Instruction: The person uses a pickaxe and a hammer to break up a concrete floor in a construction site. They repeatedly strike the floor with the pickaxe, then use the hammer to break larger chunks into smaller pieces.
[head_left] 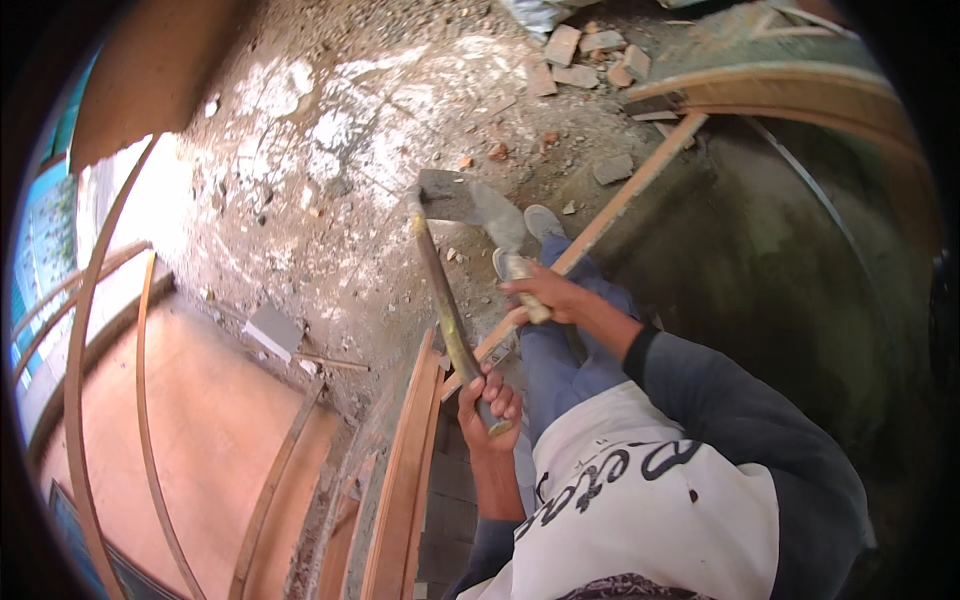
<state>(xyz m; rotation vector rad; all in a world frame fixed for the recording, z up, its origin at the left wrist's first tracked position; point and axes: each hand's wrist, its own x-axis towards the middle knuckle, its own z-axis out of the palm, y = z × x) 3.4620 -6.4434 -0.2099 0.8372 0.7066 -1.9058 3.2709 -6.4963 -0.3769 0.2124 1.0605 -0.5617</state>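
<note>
My left hand (pixel 488 402) is wrapped round the lower end of a hoe's wooden handle (pixel 446 305). The hoe's flat grey blade (pixel 448 196) is at the far end, raised in front of my feet. In my right hand (pixel 560 294) is a trowel, gripped by its pale handle (pixel 530 296). Its mortar-grey blade (pixel 499 214) points away from me, close beside the hoe blade; whether the two touch I cannot tell. Below the tools show my blue trousers (pixel 560 365) and a shoe (pixel 543 222).
A long wooden strip (pixel 632 190) runs diagonally past my legs. Broken bricks (pixel 580 60) lie in a heap on the rubble-strewn ground (pixel 330 200). Planks (pixel 402 470) rise at near left, beside an orange panel (pixel 200 420). To the right is a dark, smooth surface (pixel 770 270).
</note>
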